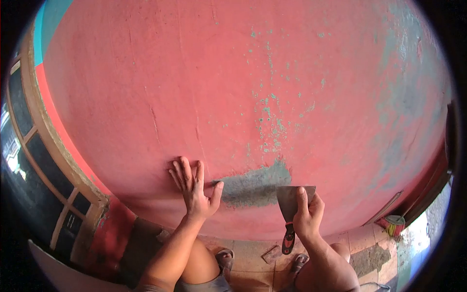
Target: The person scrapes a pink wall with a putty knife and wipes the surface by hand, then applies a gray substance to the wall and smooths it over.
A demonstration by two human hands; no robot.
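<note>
My left hand [196, 193] lies on the red painted wall [146, 92] with its fingers spread, thumb near the left end of a bare grey patch [255, 186]. In my right hand [309, 214] is a putty knife [288, 200], pinched by its wide metal blade. Its black and red handle hangs downward, and the blade's straight edge is uppermost. The blade overlaps the right end of the grey patch in this view. Above the patch, the red paint is chipped in many small greenish spots [272, 124].
A wooden-framed window [61, 197] stands at the left. On the tiled floor [245, 258] lies a small flat brown piece [271, 254] between my sandalled feet. A broom head [393, 224] rests by the doorway at the right. Worn grey-green paint [406, 92] covers the wall's right side.
</note>
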